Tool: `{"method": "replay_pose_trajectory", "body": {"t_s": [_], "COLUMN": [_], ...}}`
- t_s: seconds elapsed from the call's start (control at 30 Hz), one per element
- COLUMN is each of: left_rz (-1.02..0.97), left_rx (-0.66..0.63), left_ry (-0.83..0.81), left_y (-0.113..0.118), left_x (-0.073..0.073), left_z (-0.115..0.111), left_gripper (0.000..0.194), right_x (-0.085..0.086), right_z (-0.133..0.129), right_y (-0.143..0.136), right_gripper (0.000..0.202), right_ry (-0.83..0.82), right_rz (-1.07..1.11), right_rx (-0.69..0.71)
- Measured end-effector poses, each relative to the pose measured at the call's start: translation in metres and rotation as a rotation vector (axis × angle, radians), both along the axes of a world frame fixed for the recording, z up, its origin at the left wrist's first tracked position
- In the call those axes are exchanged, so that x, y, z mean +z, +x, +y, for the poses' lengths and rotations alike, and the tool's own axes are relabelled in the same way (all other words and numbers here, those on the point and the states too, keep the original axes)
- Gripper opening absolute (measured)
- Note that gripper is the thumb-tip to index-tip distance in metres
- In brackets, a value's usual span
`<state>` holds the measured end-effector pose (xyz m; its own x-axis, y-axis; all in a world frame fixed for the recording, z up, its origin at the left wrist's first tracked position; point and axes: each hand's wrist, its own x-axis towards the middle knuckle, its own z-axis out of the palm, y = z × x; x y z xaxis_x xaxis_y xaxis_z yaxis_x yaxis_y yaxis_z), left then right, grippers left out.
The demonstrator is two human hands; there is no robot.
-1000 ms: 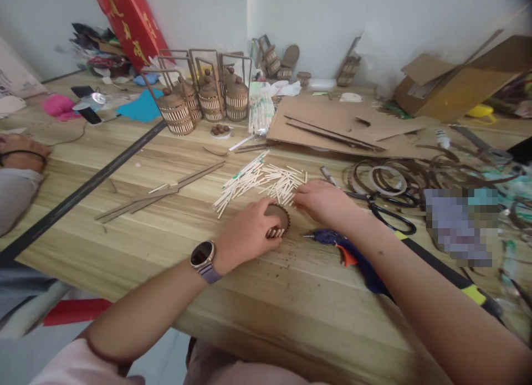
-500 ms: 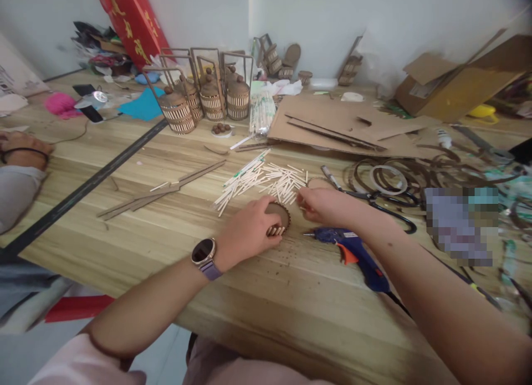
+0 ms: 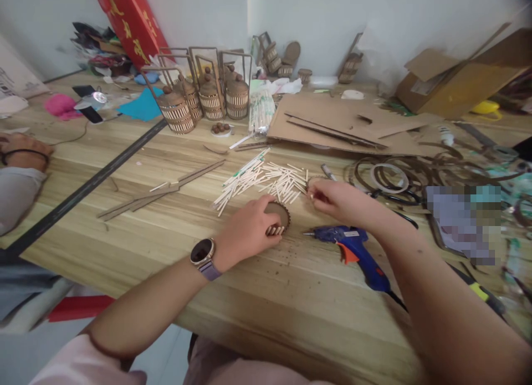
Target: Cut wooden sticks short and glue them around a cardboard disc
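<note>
My left hand (image 3: 247, 227) is closed round a small round cardboard base (image 3: 279, 209) with a ridged rim, low on the table. Several short pale sticks (image 3: 275, 230) stand along the rim between thumb and fingers. My right hand (image 3: 343, 203), to the right of the base and apart from it, is pinched on a short stick (image 3: 311, 196), of which only a pale tip shows. Beyond both hands lies a pile of loose short sticks (image 3: 285, 180). A second round cardboard piece (image 3: 315, 180) is partly hidden by my right hand.
A blue glue gun (image 3: 349, 238) lies beneath my right forearm. Scissors (image 3: 399, 194) and brown strip coils (image 3: 359, 172) are at right. Small cardboard baskets (image 3: 214, 99) and cardboard sheets (image 3: 328, 116) stand or lie behind. Another person's hand (image 3: 27, 147) rests at far left.
My right hand has moved a little to the right and away from the stick pile, with a pale stick tip now showing. My left hand stays on the round base.
</note>
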<state>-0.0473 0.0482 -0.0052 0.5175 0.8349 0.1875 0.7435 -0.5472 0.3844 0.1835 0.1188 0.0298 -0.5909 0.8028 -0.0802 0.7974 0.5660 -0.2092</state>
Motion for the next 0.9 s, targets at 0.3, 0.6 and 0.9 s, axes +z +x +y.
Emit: {"method": "replay_pose_trajectory", "body": {"t_s": [0.3,0.6,0.9], "left_rz": [-0.003,-0.026,-0.030], "left_rx": [-0.002,-0.025,-0.032], "left_ry": [-0.014,0.002,0.007], "left_y": [-0.001,-0.001,-0.002], "left_x": [-0.001,-0.002,-0.003], "left_z": [0.001,0.001,0.002], "left_gripper": [0.018,0.020,0.019], "right_x": [0.008,-0.003,-0.013], "right_z": [-0.047,-0.047,-0.049], "right_y": [-0.018,-0.033,-0.034], "right_gripper": [0.013,0.010,0.006], "right_ry": [-0.333,-0.255,-0.208], "right_rz": [0.394,0.313,0.319], "right_rx": [-0.028,0.016,0.041]}}
